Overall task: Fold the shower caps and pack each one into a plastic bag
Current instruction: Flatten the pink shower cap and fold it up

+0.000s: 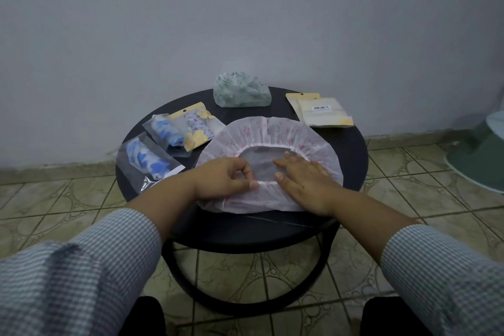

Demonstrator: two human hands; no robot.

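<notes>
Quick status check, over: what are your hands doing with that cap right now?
Left hand pinching elastic rim of pink shower cap. Right hand flat, pressing cap onto table. Cap spread open, unfolded. Nothing in the way.

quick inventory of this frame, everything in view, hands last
pink shower cap: 1, white-pink, spread open-side up at table centre
green shower cap: 1, pale green print, bunched at the far edge
packed bags: 3, clear, two with blue caps and one with a yellow-trimmed header, on the left
empty bags: about 2, cream-yellow, overlapping at far right
table: 1, black, round
floor: beige patterned tiles
wall: grey
basin-like object: 1, green, right edge, partly cut off
left hand: pinches the pink cap's elastic rim
right hand: fingers flat on the cap
</notes>
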